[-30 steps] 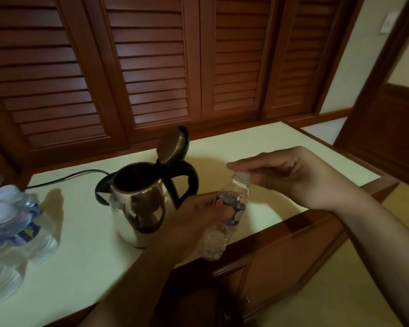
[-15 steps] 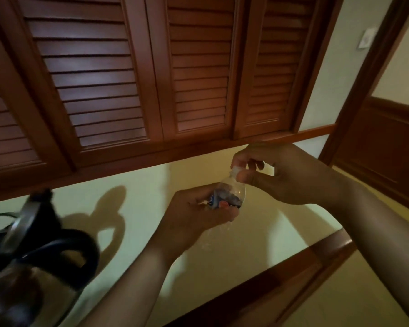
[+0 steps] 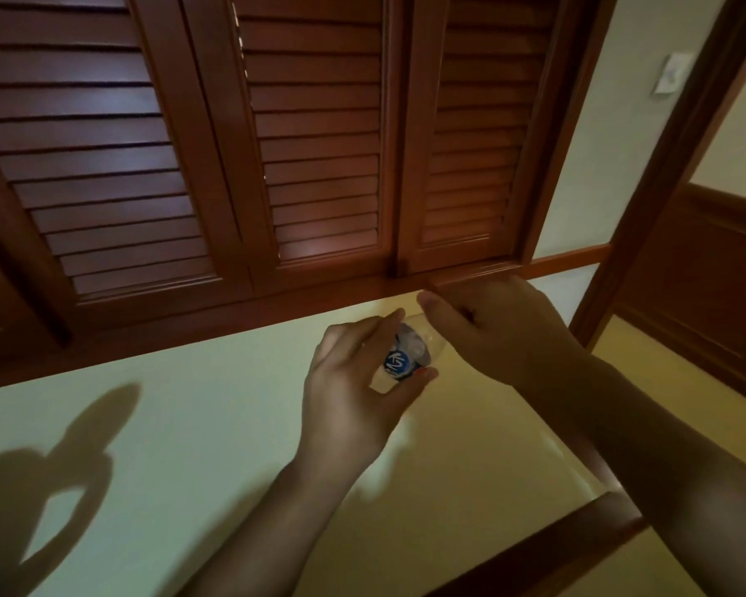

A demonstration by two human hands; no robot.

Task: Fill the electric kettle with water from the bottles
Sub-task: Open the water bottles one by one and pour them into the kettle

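A small clear water bottle [image 3: 405, 354] with a blue round label is held above the pale countertop [image 3: 199, 433]. My left hand [image 3: 354, 389] grips its body from the left, thumb and fingers curled round it. My right hand [image 3: 496, 333] covers the bottle's top end, fingers curled over it; the cap is hidden under them. The kettle itself is out of view except for a dark sliver at the left edge; only its shadow [image 3: 57, 471] lies on the counter.
Dark wooden louvred doors [image 3: 311, 135] stand behind the counter. A wooden counter edge [image 3: 548, 549] runs along the lower right. A door frame [image 3: 664, 174] and a light switch [image 3: 672, 73] are at the right.
The view has swung right and up, so the kettle left the frame. Both hands kept hold of the bottle; my right hand has turned further over its top.
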